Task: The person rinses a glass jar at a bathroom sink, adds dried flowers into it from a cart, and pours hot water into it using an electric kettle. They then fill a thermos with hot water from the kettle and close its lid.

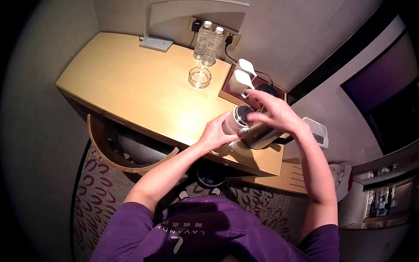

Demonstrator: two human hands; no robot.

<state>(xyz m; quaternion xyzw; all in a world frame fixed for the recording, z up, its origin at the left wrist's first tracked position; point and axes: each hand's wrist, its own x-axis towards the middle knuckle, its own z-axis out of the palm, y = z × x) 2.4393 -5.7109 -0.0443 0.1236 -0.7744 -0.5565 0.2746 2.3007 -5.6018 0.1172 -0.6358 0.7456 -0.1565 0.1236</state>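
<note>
My left hand (215, 133) is wrapped around a pale pink insulated bottle (229, 125) with a shiny rim and a dark top. The bottle leans above the front part of the desk. Over it hovers my right hand (279, 114), fingers stretched and apart. Its thumb is close to the bottle's top, and whether they touch I cannot tell. Below the right hand stands a metallic kettle (259, 136), partly covered by that hand and forearm.
Behind my hands, a brown tray (226, 88) carries two white cups (240, 82). The wooden desk (138, 82) also bears a glass ashtray (200, 77), two water bottles (211, 48) and a lamp (156, 43). A chair (109, 155) and a dark bin (211, 173) stand at the front edge.
</note>
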